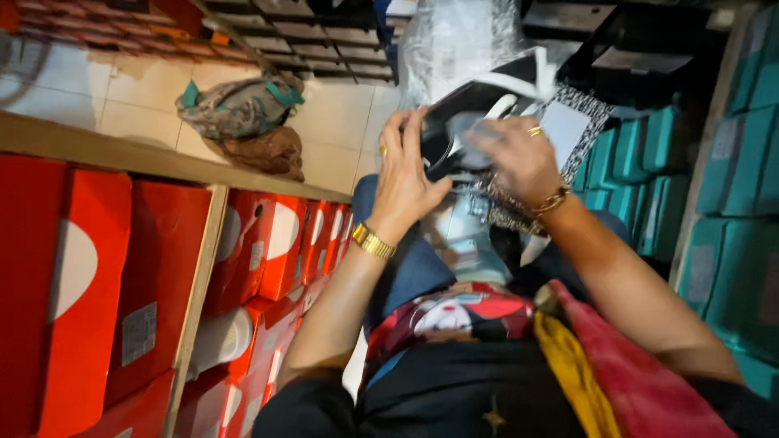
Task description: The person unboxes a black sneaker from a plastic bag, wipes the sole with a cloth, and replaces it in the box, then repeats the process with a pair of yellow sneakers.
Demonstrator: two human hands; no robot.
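Leftmost, red boxes (154,284) fill a wooden shelf (195,300). Further right, the left hand (406,178) curls its fingers around a black shoe (462,113) held over the lap, the right hand (519,158) gripping its other side. Teal boxes (722,162) stack far right.

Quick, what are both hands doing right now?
Left hand: closed on the edge of a black shoe.
Right hand: fingers curled over the same shoe, holding it.
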